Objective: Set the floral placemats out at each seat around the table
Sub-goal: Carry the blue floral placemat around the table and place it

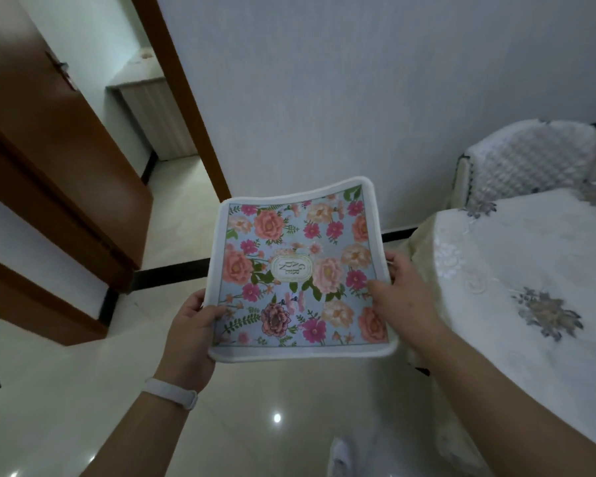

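Carrying stage of laying a placemat. The placemat [301, 270], a floral sheet with a white border, is held flat in the air above the floor [255, 407], to the left of the tabletop [530, 270] and not touching it. The left hand [195, 321] grips the placemat's near-left edge, thumb on the printed face; a white band [171, 394] circles that wrist. The right hand [398, 287] grips the placemat's right edge, thumb on top and fingers curled beneath. Whether one placemat or a stack is held cannot be told. The tabletop, draped in a white embroidered cloth, shows no placemat in the part visible; a covered chair [527, 163] stands at its far side. By judgement, the step in hand is bringing the placemat to a seat; the next move calls for a swing rightward over the tabletop's edge, lowering the placemat flat and square to a seat, then releasing both hands.
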`<state>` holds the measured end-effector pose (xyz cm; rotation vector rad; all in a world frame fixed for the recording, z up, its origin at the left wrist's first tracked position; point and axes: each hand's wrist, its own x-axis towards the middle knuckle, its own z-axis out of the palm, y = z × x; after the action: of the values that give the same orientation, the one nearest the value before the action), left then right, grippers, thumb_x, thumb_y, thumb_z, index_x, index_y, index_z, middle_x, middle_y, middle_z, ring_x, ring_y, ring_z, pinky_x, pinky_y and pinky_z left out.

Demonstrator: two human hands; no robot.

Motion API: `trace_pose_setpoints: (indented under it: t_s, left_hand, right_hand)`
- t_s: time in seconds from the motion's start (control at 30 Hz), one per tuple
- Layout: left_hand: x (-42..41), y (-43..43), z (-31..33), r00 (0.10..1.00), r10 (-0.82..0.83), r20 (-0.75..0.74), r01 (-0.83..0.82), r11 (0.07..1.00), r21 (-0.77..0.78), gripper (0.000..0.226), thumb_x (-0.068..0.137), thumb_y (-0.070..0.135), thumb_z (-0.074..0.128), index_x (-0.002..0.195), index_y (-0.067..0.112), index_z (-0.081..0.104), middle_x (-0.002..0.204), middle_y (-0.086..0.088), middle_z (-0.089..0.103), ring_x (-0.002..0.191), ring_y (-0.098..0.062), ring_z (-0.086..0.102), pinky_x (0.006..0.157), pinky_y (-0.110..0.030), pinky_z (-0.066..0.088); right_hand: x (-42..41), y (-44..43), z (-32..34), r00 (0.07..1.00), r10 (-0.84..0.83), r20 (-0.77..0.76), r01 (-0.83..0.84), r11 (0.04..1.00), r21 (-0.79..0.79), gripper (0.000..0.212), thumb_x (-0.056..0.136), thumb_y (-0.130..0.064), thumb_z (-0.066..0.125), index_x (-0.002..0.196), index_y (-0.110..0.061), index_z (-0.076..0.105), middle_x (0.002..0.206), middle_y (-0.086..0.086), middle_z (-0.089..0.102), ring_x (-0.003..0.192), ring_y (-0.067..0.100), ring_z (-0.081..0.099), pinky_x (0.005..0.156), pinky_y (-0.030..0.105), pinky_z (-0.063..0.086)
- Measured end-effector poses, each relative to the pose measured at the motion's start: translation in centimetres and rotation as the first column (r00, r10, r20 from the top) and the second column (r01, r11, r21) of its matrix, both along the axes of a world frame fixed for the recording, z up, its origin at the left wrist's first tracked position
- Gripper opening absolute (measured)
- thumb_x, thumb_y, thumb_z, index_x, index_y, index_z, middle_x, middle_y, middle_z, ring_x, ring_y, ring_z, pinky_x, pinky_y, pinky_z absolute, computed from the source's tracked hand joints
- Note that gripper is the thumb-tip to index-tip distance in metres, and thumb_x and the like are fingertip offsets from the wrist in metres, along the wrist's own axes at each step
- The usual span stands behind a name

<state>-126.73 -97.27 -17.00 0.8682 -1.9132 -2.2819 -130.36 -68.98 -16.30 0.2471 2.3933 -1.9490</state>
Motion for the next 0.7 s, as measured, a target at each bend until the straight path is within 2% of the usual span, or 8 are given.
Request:
trace_pose_setpoints:
  t_s: [0.1, 0.17, 0.37, 0.5, 0.57, 0.63, 0.7]
  left_hand:
    - [-5.3, 2.8, 0.2, 0.997, -0.077, -0.020, 0.076, 0.997, -0.011, 0.028, 0.088, -0.003, 0.053, 0.113, 0.006, 0.059, 0.106, -0.017, 0.070, 0.089, -0.037, 0.069, 0.074, -0.055, 0.055]
    - [-8.4, 4.6, 0.3, 0.991, -0.132, -0.032, 0.131, 0.991, -0.007, 0.026, 0.087, -0.003, 0.054, 0.110, 0.009, 0.060, 0.104, -0.015, 0.071, 0.084, -0.031, 0.071, 0.068, -0.048, 0.058]
    - [-16.4, 9.3, 0.5, 0.955, -0.293, -0.048, 0.295, 0.954, 0.049, 0.023, 0.086, -0.006, 0.054, 0.100, 0.011, 0.060, 0.097, -0.012, 0.073, 0.085, -0.032, 0.071, 0.062, -0.045, 0.060]
    - [-22.0, 11.5, -0.3, 0.927, -0.372, -0.049, 0.374, 0.924, 0.083, 0.022, 0.087, -0.006, 0.054, 0.095, 0.013, 0.061, 0.090, -0.010, 0.075, 0.082, -0.033, 0.071, 0.054, -0.043, 0.060]
    - [-24.7, 12.1, -1.1, 0.919, -0.392, -0.045, 0.395, 0.911, 0.118, 0.022, 0.088, -0.006, 0.052, 0.096, 0.012, 0.061, 0.092, -0.012, 0.074, 0.084, -0.035, 0.071, 0.058, -0.046, 0.060]
    - [-27.8, 12.4, -2.0, 0.905, -0.425, -0.028, 0.424, 0.895, 0.139, 0.022, 0.088, -0.005, 0.051, 0.100, 0.011, 0.062, 0.098, -0.015, 0.073, 0.094, -0.040, 0.068, 0.077, -0.059, 0.054]
    - [-31.6, 12.6, -2.5, 0.889, -0.458, -0.019, 0.455, 0.875, 0.163, 0.023, 0.088, -0.005, 0.052, 0.100, 0.011, 0.063, 0.100, -0.016, 0.073, 0.097, -0.041, 0.066, 0.085, -0.062, 0.048]
  right_hand:
    - [-3.0, 3.1, 0.3, 0.996, -0.089, 0.004, 0.089, 0.996, 0.023, 0.033, 0.089, -0.010, 0.057, 0.118, -0.025, 0.051, 0.103, -0.007, 0.066, 0.079, 0.003, 0.069, 0.056, 0.016, 0.053]
    - [-4.5, 4.9, 0.5, 0.989, -0.146, 0.003, 0.146, 0.989, 0.033, 0.032, 0.089, -0.010, 0.057, 0.116, -0.027, 0.051, 0.102, -0.009, 0.066, 0.082, 0.005, 0.068, 0.059, 0.019, 0.054]
    - [-8.2, 8.9, 0.7, 0.953, -0.303, 0.012, 0.302, 0.952, 0.047, 0.031, 0.088, -0.008, 0.057, 0.109, -0.030, 0.051, 0.101, -0.009, 0.066, 0.086, 0.012, 0.068, 0.073, 0.036, 0.058]
    - [-11.3, 10.4, 0.0, 0.917, -0.396, 0.035, 0.394, 0.917, 0.064, 0.030, 0.087, -0.007, 0.056, 0.109, -0.027, 0.052, 0.102, -0.005, 0.066, 0.087, 0.016, 0.069, 0.075, 0.040, 0.059]
    - [-13.3, 10.9, -0.2, 0.904, -0.427, 0.039, 0.423, 0.902, 0.085, 0.029, 0.087, -0.007, 0.056, 0.110, -0.026, 0.052, 0.101, -0.005, 0.066, 0.086, 0.016, 0.069, 0.074, 0.039, 0.059]
    - [-15.6, 10.9, -0.4, 0.892, -0.451, 0.040, 0.446, 0.890, 0.097, 0.030, 0.088, -0.008, 0.055, 0.111, -0.026, 0.051, 0.101, -0.006, 0.066, 0.086, 0.014, 0.069, 0.072, 0.037, 0.059]
    - [-18.2, 10.8, -0.6, 0.875, -0.483, 0.033, 0.478, 0.872, 0.103, 0.030, 0.088, -0.009, 0.055, 0.111, -0.028, 0.051, 0.102, -0.007, 0.066, 0.086, 0.014, 0.070, 0.072, 0.036, 0.059]
